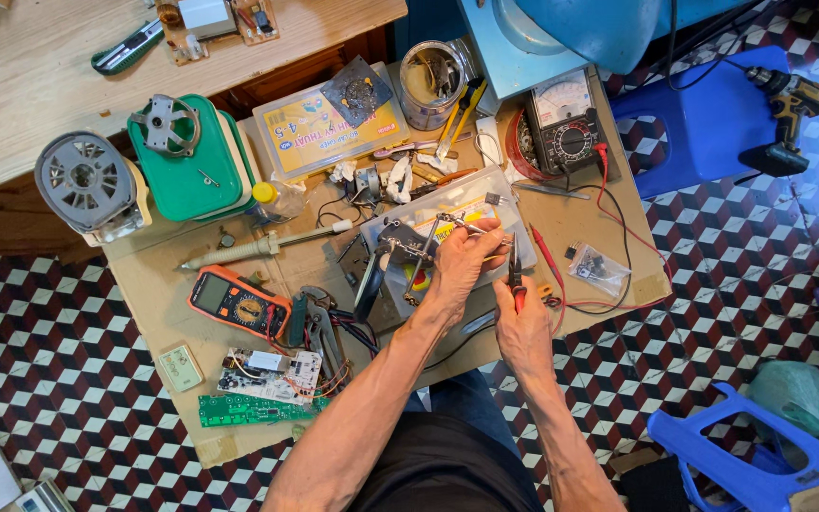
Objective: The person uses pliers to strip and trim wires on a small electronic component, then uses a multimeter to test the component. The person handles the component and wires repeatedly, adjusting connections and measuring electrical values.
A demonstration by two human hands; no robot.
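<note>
My left hand reaches over a metal helping-hands clamp stand and pinches a small part at its clip, above a clear plastic parts box. My right hand is closed on small pliers with red handles, their black jaws pointing up toward the fingertips of the left hand. What the left fingers pinch is too small to make out.
An orange multimeter, loose circuit boards, a soldering tool and a green motor housing lie on the left of the low wooden bench. An analog meter, a tin, blue stools and a cordless drill are at the right.
</note>
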